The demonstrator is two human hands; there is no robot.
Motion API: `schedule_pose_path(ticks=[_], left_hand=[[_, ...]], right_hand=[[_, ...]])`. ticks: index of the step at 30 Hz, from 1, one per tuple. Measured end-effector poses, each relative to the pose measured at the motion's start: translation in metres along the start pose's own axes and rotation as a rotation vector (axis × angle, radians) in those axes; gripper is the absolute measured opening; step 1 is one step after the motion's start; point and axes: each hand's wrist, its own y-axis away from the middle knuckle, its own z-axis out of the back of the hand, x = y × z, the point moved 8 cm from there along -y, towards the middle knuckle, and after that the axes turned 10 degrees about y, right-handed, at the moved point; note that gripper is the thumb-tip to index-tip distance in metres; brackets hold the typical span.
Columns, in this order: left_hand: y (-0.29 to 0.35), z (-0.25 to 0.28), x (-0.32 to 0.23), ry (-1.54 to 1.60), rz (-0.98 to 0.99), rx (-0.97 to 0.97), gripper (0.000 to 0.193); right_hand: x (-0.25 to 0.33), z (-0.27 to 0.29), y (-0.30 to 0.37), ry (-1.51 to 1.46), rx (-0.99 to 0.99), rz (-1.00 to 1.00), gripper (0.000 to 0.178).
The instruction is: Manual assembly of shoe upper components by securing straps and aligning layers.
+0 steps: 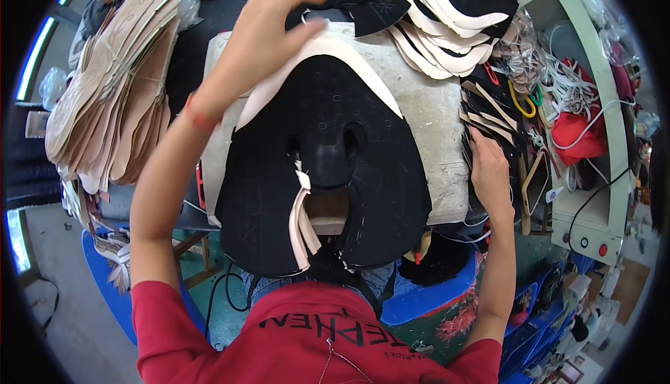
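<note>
A black saddle-shaped piece point(387, 182) lies across a pale work block point(443, 168) in front of me. A curved cream leather band point(366, 73) follows its far, arched edge. Cream strips point(301, 230) hang from a slot left of its middle. My left hand point(276, 32) is above the band's left part and the far end of the block, thumb and fingers apart, holding nothing visible. At the block's right edge, my right hand point(492, 175) reaches with stretched fingers to a stack of narrow black and tan strips point(492, 119); its fingertips are at the stack's near end.
Tied tan leather panels point(115, 84) are stacked at the left. Curved cream and black pieces point(447, 28) lie at the far right of the block. A pale green machine frame point(593, 91) stands at the right, beside red cloth point(579, 133), scissors point(520, 101) and tangled white cords.
</note>
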Motion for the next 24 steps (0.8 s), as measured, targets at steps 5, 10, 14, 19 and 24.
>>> schedule_pose_path(ticks=[5,10,14,19,24], left_hand=[[0.076,0.027,-0.092,0.349,0.143,0.127,0.022],[0.138,-0.025,-0.099,1.240,0.869,0.163,0.022],[0.142,-0.026,-0.102,1.276,0.915,0.295,0.020],[0.150,-0.013,-0.099,1.220,0.839,0.098,0.017],[0.169,-0.020,-0.100,1.066,0.856,0.313,0.018]], right_hand=[[0.010,0.032,-0.005,0.125,-0.213,-0.076,0.031],[0.164,0.097,-0.013,-0.443,-0.150,0.264,0.039],[0.188,0.098,-0.008,-0.541,-0.177,0.329,0.038],[0.202,0.099,-0.003,-0.470,-0.261,0.339,0.037],[0.204,0.074,0.011,-0.493,-0.053,0.254,0.020]])
